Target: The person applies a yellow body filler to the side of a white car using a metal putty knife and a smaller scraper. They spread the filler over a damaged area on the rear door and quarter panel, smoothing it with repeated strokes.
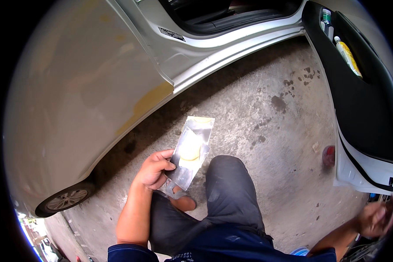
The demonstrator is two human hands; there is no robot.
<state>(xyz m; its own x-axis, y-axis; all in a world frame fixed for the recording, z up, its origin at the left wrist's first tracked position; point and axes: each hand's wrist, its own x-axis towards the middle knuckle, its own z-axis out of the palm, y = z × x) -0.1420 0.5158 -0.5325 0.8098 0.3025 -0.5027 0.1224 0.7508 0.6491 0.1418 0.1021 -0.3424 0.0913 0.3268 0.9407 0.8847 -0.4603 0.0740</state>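
Note:
My left hand [155, 170] is closed on thin metal spreader plates [183, 172] with a lump of pale yellow paste [189, 152] on the upper one; a clear piece of plastic hangs beneath. My right hand [371, 220] is out at the lower right, fingers curled round a thin, flat object that I cannot make out. Ahead on the left is a light-coloured car body [74, 83], with a yellowish smeared patch [148, 98] along its lower panel near the open doorway.
An open car door [366, 113] stands at the right, bottles [348, 56] in its pocket. A red object [328, 156] shows beside it. The wheel [65, 201] is at lower left, on stained concrete [279, 122]. A blue-and-white container [299, 252] peeks out below.

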